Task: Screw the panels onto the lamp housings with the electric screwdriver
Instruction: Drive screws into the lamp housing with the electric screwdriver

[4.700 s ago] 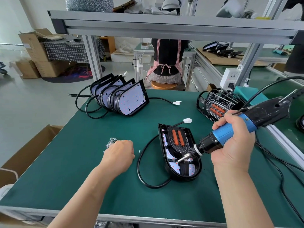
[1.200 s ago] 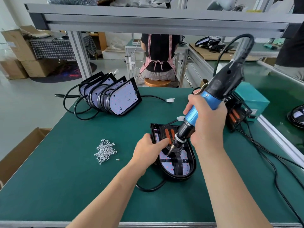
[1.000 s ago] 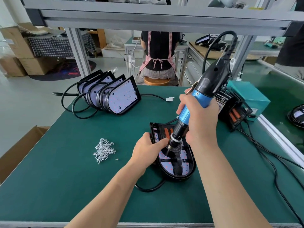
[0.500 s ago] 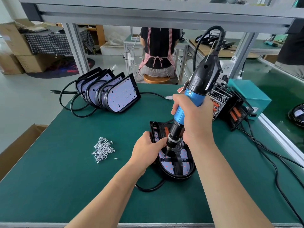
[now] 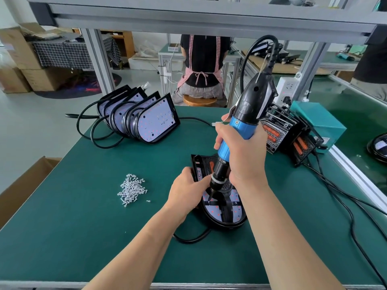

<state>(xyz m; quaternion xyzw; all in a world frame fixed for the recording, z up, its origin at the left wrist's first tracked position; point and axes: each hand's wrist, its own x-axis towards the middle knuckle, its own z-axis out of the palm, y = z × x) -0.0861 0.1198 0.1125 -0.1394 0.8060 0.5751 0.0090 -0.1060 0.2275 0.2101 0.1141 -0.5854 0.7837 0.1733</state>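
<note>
Green mat table (image 5: 83,237) under grey metal frame (image 5: 188,19). Black rounded lamp housing (image 5: 227,223) lies flat near middle of table, white dotted panel (image 5: 213,211) inside it. Left hand (image 5: 186,193): fingers curled on housing's left edge, holding it. Right hand (image 5: 243,155): fingers wrapped tight round blue-and-black electric screwdriver (image 5: 240,126), tip down on panel. Pile of small silver screws (image 5: 132,189) left of hands. Row of black lamps with white faces (image 5: 146,120) at back left. Teal box (image 5: 318,120) at right. Behind table, person in checked apron (image 5: 201,59) sits on stool. Brown cardboard boxes (image 5: 18,65) far left.
</note>
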